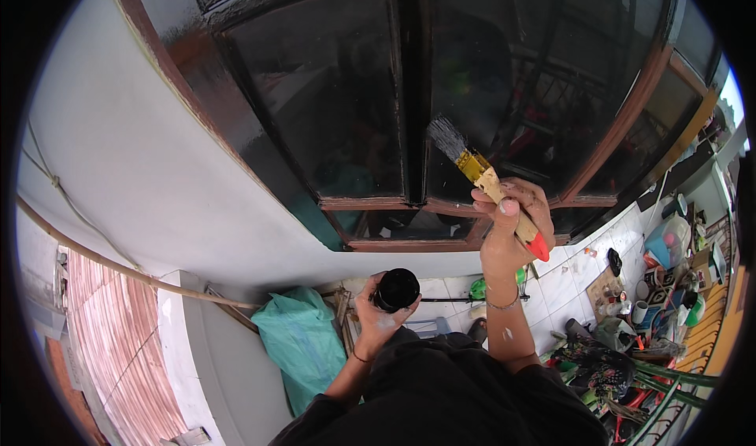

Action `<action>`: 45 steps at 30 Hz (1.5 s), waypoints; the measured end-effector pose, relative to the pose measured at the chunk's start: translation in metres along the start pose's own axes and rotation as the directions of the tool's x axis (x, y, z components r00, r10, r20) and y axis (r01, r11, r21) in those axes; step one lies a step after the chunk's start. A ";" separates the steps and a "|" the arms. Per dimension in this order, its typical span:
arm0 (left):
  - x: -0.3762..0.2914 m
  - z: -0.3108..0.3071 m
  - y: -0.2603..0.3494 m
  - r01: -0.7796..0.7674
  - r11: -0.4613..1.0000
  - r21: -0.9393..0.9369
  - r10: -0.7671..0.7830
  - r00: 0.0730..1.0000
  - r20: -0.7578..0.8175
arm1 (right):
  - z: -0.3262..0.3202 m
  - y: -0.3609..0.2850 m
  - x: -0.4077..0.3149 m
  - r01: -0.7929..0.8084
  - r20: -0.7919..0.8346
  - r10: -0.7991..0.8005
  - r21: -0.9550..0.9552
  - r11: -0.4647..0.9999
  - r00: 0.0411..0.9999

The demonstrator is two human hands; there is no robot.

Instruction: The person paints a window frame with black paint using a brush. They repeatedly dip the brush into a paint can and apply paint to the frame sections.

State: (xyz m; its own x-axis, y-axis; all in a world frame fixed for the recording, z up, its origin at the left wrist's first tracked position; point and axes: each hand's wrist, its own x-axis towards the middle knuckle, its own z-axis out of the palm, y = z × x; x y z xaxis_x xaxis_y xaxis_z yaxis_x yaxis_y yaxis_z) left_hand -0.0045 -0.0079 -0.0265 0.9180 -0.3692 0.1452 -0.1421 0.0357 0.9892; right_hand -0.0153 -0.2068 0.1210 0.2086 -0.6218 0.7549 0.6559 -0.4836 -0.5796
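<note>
My right hand [517, 215] grips the pale wooden handle of a paintbrush [478, 171] with a yellow ferrule and a red handle tip. Its dark, greyish bristles point up and left, by a black upright bar of the window frame [416, 91]; whether they touch it I cannot tell. Lower and to the left, my left hand [375, 313] is closed around a small round container [397, 290], black inside. The frame's upper and middle bars are black, while its lower rail [407, 245] and some right-hand bars are reddish brown. Paint marks show on both hands.
A white wall [195, 168] borders the frame on the left. A green plastic sheet or sack [304, 334] lies below it. Cluttered on the tiled floor [555, 292] at the right are a clear-and-blue plastic tub [667, 242], cups, bags and cloth, beside a green metal railing [673, 381].
</note>
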 end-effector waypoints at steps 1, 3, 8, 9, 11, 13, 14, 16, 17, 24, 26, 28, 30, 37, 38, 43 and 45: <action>0.000 0.001 0.000 -0.009 1.000 -0.001 0.009 1.000 -0.004 | -0.002 0.000 -0.001 -0.011 0.027 0.011 -0.031 0.999 1.000; 0.000 0.003 0.001 -0.029 1.000 -0.002 0.029 0.999 -0.014 | -0.007 -0.001 -0.006 -0.028 0.081 0.036 -0.092 0.995 0.996; 0.002 0.001 0.002 -0.023 0.998 0.064 0.022 1.000 0.010 | -0.007 -0.016 0.000 0.013 0.045 -0.006 -0.145 0.989 0.999; 0.003 0.001 0.002 -0.031 0.996 0.078 0.030 0.999 0.018 | -0.006 -0.014 0.003 0.047 0.068 -0.036 -0.164 0.985 0.997; 0.001 0.003 0.001 -0.007 1.000 0.024 0.006 1.000 0.027 | -0.004 -0.009 0.004 0.115 0.117 -0.093 -0.199 0.973 0.989; 0.002 0.003 0.003 -0.015 1.000 0.009 0.015 1.000 0.017 | -0.007 -0.008 -0.004 0.016 0.120 0.005 -0.168 0.986 0.993; 0.003 0.003 0.007 -0.035 0.999 0.022 0.034 0.999 0.003 | -0.009 -0.010 -0.006 -0.016 0.136 0.041 -0.180 0.983 0.990; 0.002 0.005 0.007 -0.056 0.998 0.038 0.056 0.998 -0.001 | -0.016 -0.019 -0.006 -0.106 0.128 0.136 -0.216 0.971 0.983; 0.004 0.005 0.005 -0.063 0.997 0.049 0.063 0.998 0.004 | -0.013 -0.022 -0.003 -0.071 0.091 0.088 -0.168 0.983 0.992; 0.001 0.002 0.007 -0.048 0.997 0.054 0.047 0.999 0.022 | -0.007 -0.015 -0.003 -0.015 0.138 0.045 -0.211 0.977 0.989; 0.002 0.000 0.007 -0.037 0.999 0.040 0.036 0.999 0.009 | -0.012 -0.024 0.000 -0.109 0.127 0.141 -0.226 0.968 0.982; 0.000 0.002 0.004 -0.030 0.999 0.040 0.029 0.999 0.013 | -0.013 -0.025 0.000 -0.149 0.047 0.156 -0.130 0.980 0.987; 0.001 0.003 0.000 -0.043 0.997 0.062 0.042 0.999 0.017 | 0.003 -0.025 0.008 -0.059 -0.006 0.059 -0.105 0.993 0.998; -0.002 0.003 0.006 -0.061 0.998 0.018 0.061 0.998 0.023 | -0.011 -0.024 0.004 -0.040 0.165 0.078 -0.219 0.975 0.983; -0.001 0.002 0.005 -0.058 0.998 0.028 0.057 0.998 0.021 | -0.012 -0.028 0.006 -0.042 0.125 0.069 -0.211 0.977 0.990; -0.001 0.005 0.008 -0.098 0.991 0.090 0.094 0.994 0.047 | -0.001 -0.022 0.020 0.149 0.133 -0.118 -0.258 0.954 0.984; -0.002 0.003 0.010 -0.082 0.995 0.051 0.080 0.996 0.039 | -0.007 -0.023 0.011 0.146 0.212 -0.082 -0.309 0.940 0.974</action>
State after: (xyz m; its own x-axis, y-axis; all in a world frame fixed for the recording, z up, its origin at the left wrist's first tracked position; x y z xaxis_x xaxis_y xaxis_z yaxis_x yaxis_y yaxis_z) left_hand -0.0090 -0.0099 -0.0171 0.8885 -0.4012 0.2229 -0.2354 0.0187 0.9717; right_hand -0.0330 -0.2064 0.1408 0.3034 -0.4351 0.8477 0.4223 -0.7361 -0.5290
